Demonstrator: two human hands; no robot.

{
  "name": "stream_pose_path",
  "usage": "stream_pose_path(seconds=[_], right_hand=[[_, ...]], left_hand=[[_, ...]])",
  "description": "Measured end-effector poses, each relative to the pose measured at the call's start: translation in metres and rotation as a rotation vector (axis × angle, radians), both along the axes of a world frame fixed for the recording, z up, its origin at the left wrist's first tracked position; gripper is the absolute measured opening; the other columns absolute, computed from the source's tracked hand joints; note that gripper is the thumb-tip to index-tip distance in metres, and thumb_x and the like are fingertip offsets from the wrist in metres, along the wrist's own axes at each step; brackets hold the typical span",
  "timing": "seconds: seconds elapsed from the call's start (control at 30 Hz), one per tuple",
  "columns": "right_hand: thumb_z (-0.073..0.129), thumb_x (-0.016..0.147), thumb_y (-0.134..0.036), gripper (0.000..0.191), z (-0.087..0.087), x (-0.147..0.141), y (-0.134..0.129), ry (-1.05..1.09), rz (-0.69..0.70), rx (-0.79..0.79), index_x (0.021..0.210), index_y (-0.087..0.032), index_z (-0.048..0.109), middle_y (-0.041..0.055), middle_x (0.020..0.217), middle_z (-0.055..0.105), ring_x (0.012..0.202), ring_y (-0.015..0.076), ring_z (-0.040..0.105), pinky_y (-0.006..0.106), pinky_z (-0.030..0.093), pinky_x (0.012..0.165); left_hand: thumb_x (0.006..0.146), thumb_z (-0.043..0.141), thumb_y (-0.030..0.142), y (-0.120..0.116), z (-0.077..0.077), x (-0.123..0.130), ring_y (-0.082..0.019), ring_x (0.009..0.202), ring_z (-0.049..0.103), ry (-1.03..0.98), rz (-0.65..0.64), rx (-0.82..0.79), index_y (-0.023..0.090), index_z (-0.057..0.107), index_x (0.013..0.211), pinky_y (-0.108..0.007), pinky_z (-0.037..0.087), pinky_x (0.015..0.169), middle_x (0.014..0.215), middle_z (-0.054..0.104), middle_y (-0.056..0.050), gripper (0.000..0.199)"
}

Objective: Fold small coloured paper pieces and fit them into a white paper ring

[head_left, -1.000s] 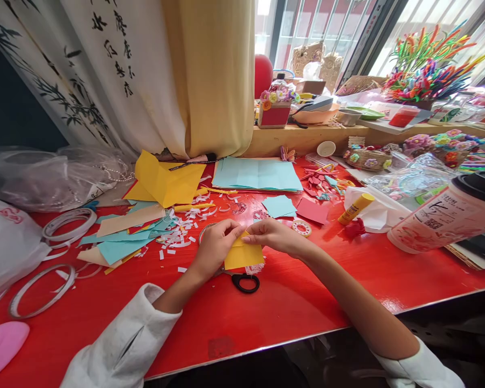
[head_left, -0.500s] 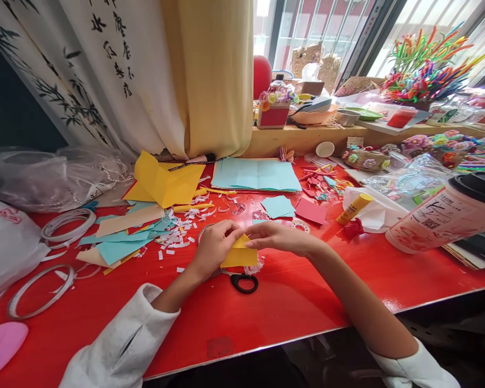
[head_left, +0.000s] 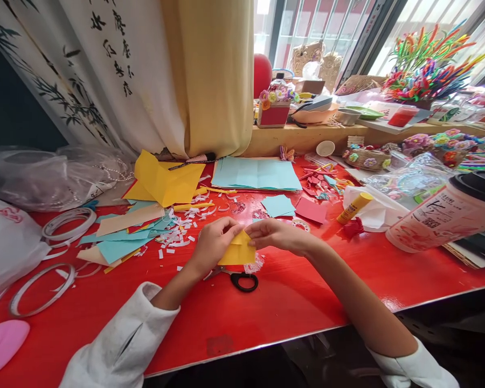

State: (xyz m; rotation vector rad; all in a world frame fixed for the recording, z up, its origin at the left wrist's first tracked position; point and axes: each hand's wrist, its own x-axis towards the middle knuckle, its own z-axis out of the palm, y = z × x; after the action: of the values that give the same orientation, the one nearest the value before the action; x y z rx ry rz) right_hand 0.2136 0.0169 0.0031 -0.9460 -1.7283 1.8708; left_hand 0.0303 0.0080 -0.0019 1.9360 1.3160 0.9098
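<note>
Between my two hands is a small piece of yellow paper (head_left: 237,254), with a folded flap showing near its top. My left hand (head_left: 215,241) pinches its left side, thumb on top. At the upper right edge, the fingers of my right hand (head_left: 277,236) close on the same paper, their tips partly hidden. Just below the paper lies a pair of scissors (head_left: 244,282) with black handles, its blades pointing left and partly covered by my left hand and the paper. Beyond my hands are a light blue paper square (head_left: 278,206) and a red paper square (head_left: 311,210).
Paper offcuts (head_left: 133,231) and white scraps lie left, beside tape rolls (head_left: 68,223). Yellow sheets (head_left: 170,178) and blue sheets (head_left: 256,173) are at the back. A glue stick (head_left: 354,208) and a large cup (head_left: 440,215) stand right. The table's front edge (head_left: 267,345) is close.
The yellow paper has tilted and its top has come to a point between my hands. My right hand has shifted slightly down and left. The scissors stay put.
</note>
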Motion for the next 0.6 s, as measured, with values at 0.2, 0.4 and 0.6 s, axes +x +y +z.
stream_pose_path(seconds=[0.2, 0.4, 0.6], right_hand=[[0.064, 0.072, -0.033, 0.029, 0.0003, -0.0057, -0.0021, -0.054, -0.033, 0.037, 0.094, -0.015, 0.063, 0.0035, 0.085, 0.063, 0.076, 0.0121, 0.056, 0.025, 0.045, 0.070], [0.068, 0.067, -0.038, 0.028, -0.0015, -0.0081, 0.0015, 0.004, -0.310, 0.071, 0.076, -0.012, 0.064, 0.0016, 0.069, 0.059, 0.064, 0.0101, 0.054, 0.024, 0.044, 0.062], [0.068, 0.068, -0.035, 0.026, 0.0042, -0.0063, 0.0020, 0.045, -0.359, 0.083, 0.084, -0.014, 0.067, 0.0039, 0.080, 0.064, 0.074, 0.0120, 0.058, 0.024, 0.047, 0.065]], left_hand=[[0.082, 0.048, 0.036, 0.0004, 0.0009, -0.0025, -0.013, 0.069, 0.052, -0.041, -0.046, 0.065, 0.018, 0.058, 0.071, -0.023, 0.037, 0.063, 0.072, 0.059, 0.000, 0.024], [0.083, 0.045, 0.046, -0.0050, -0.0016, 0.0041, -0.012, 0.066, 0.052, -0.375, 0.038, -0.129, 0.022, 0.055, 0.103, -0.021, 0.039, 0.055, 0.080, 0.057, 0.000, 0.032], [0.077, 0.057, 0.035, -0.0008, -0.0043, 0.0024, -0.014, 0.077, 0.055, -0.453, -0.004, -0.135, 0.019, 0.058, 0.091, -0.021, 0.044, 0.063, 0.086, 0.059, -0.002, 0.021]])
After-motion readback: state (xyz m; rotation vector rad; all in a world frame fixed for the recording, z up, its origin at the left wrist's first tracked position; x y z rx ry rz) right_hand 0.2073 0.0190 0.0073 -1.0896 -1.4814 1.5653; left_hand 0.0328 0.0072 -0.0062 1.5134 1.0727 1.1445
